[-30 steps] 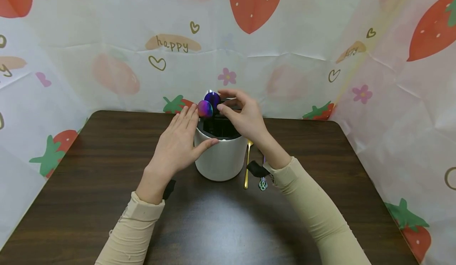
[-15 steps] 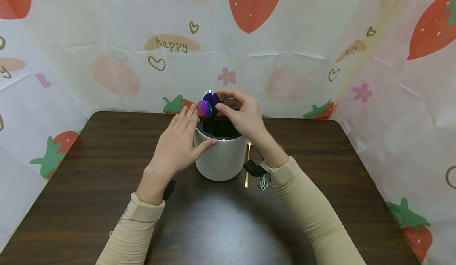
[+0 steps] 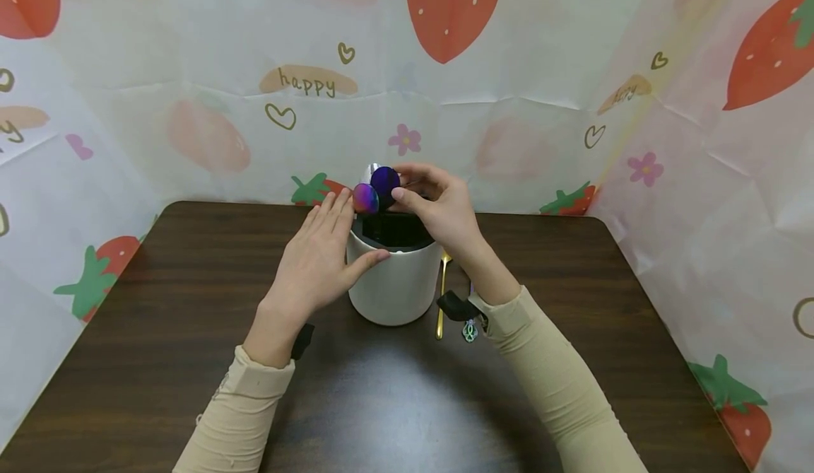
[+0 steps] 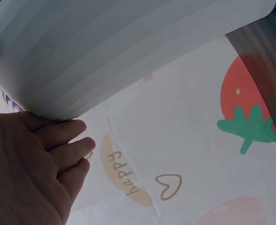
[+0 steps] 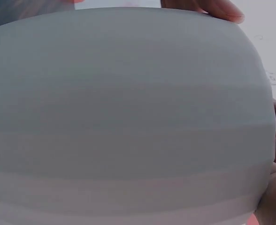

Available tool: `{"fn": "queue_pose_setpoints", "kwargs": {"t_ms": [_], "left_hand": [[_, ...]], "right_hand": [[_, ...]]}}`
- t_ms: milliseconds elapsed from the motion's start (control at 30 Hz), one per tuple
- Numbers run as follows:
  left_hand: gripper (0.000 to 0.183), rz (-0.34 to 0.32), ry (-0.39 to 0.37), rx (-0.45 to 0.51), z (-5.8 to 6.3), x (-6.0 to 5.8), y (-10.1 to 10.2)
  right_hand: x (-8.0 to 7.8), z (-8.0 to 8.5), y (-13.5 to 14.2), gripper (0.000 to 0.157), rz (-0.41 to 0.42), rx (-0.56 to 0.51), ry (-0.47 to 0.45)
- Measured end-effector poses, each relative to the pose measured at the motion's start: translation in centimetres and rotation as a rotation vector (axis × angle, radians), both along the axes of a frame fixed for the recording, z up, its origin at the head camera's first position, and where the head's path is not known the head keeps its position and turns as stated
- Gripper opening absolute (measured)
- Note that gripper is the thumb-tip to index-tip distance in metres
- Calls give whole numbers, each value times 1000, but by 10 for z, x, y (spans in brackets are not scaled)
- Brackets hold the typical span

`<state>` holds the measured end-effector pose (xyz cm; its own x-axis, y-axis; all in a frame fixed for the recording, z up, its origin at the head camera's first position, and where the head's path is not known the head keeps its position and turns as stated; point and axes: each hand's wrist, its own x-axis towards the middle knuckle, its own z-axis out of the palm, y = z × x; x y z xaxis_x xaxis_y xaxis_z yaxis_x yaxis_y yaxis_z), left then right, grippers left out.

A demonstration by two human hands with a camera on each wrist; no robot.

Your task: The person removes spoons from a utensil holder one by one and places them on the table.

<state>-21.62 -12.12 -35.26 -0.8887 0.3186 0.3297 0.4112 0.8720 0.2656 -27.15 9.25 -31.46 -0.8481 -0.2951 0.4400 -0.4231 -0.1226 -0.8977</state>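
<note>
A white round holder [image 3: 389, 289] with a dark inner rim stands on the table. My left hand [image 3: 314, 264] rests against its left side with fingers extended, the thumb lying across the front rim. My right hand [image 3: 445, 211], over the far right of the rim, pinches a dark blue-purple spoon [image 3: 385, 184] by the edge of its round bowl. Beside that bowl is a rainbow-coloured spoon [image 3: 365, 198]; a silver spoon [image 3: 372, 170] shows behind. Their handles are hidden in the holder. In the right wrist view the holder's wall [image 5: 128, 117] blocks most of the scene.
A gold spoon [image 3: 440, 310] lies on the dark wooden table [image 3: 381, 402], right of the holder. Next to it is an ornate green-blue handle end [image 3: 470, 331], partly covered by the right wrist's black strap. A strawberry-print cloth [image 3: 528, 56] hangs behind.
The blue-purple spoon's bowl has shifted slightly right with my right hand, away from the rainbow-coloured one. My left hand has stayed on the holder.
</note>
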Motion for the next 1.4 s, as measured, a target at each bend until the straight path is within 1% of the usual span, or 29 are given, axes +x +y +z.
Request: {"fn": "queue_pose_setpoints", "kwargs": {"t_ms": [133, 367, 467, 600, 767, 933, 1067, 1133, 1200, 1300, 1400], "left_hand": [[104, 1, 8, 4, -1, 0, 0], [104, -6, 28, 16, -1, 0, 1], [103, -4, 34, 14, -1, 0, 0], [103, -2, 23, 8, -1, 0, 0], [104, -2, 8, 4, 0, 1, 0], [104, -4, 3, -4, 0, 0, 0], [104, -7, 8, -6, 0, 0, 0], [104, -6, 10, -7, 0, 0, 0], [104, -5, 8, -9, 1, 0, 0], [104, -3, 6, -10, 1, 0, 1], [104, -3, 5, -11, 1, 0, 0]], "right_hand": [[3, 1, 2, 34, -7, -43, 12], [11, 8, 8, 34, -43, -108, 58], [14, 11, 11, 33, -50, -156, 74], [18, 16, 16, 32, -62, -222, 101], [23, 23, 25, 31, -88, -283, 136], [27, 32, 36, 35, -92, -352, 163], [29, 36, 45, 29, -107, -389, 198], [30, 39, 50, 31, -118, -407, 211], [31, 41, 54, 35, -127, -435, 217], [33, 45, 61, 31, -136, -492, 215], [36, 50, 68, 27, -125, -574, 200]]}}
